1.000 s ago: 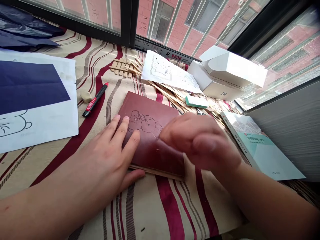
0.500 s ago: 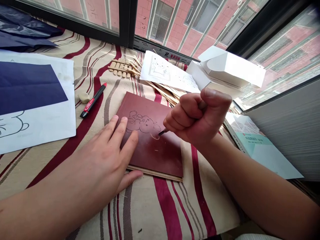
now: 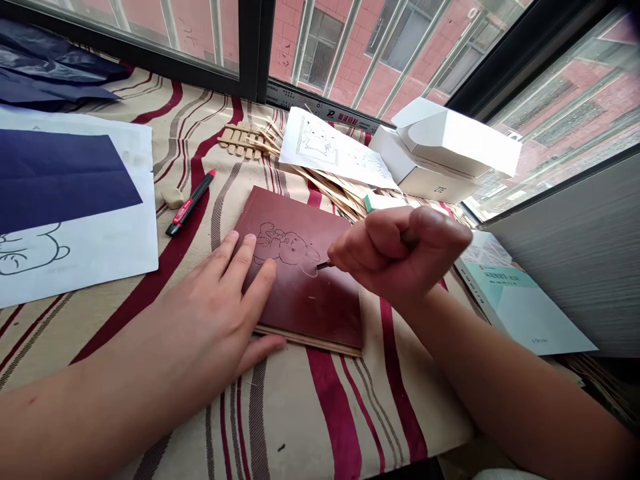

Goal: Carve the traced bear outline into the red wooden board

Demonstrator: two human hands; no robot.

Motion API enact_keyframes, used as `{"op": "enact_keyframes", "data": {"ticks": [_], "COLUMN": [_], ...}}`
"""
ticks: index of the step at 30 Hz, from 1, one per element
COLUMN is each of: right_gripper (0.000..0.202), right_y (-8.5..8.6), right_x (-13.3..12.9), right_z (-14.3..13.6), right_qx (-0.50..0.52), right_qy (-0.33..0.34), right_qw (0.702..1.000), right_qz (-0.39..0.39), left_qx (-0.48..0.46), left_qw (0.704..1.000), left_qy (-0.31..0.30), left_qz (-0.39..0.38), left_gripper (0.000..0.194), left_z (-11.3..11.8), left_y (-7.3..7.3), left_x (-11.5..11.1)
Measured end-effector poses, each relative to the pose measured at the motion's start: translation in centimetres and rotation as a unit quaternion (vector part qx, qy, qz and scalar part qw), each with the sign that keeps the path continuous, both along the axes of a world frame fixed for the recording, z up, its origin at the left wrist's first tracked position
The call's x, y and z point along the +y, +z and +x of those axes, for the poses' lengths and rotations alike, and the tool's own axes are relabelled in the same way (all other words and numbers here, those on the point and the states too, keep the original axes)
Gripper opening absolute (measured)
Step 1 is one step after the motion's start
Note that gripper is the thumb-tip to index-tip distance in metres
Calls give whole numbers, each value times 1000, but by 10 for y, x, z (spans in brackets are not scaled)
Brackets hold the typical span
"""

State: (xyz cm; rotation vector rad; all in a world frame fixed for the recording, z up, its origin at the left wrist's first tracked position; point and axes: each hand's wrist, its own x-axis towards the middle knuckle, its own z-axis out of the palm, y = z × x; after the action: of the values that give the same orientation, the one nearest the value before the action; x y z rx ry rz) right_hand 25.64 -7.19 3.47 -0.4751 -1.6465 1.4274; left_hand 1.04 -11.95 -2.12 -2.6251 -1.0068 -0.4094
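On the beige-and-maroon striped cloth [image 3: 293, 413], the left hand [image 3: 215, 303] lies spread on a flat, squarish reddish-brown board [image 3: 320, 310], the right hand [image 3: 395, 257] grips a slim dark-tipped tool [image 3: 324, 265] at its black-outlined animal drawing [image 3: 287, 249], and a white cardboard box [image 3: 430, 183] sits beyond.

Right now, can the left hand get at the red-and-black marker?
Probably yes: only striped cloth lies between the left hand and the marker, though that hand rests on the reddish-brown board and would need lifting.
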Motion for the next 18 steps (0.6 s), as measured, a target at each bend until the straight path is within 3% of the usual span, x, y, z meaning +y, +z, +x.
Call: {"op": "enact_keyframes", "data": {"ticks": [5, 11, 18], "right_gripper": [57, 70, 56], "right_y": [0, -1, -3], "right_x": [16, 18, 8], "right_z": [2, 6, 10], "right_qx": [51, 37, 66], "right_qy": [71, 27, -7], "right_qw": [996, 998, 997], "right_qz": [-2, 48, 44], "left_qx": [-19, -53, -95], "left_qw": [1000, 998, 992], "left_qy": [-20, -22, 9], "left_qz": [5, -37, -86], "left_gripper": [83, 88, 68], "left_z": [-3, -8, -14], "left_y": [3, 13, -1], "left_x": [1, 24, 47]}}
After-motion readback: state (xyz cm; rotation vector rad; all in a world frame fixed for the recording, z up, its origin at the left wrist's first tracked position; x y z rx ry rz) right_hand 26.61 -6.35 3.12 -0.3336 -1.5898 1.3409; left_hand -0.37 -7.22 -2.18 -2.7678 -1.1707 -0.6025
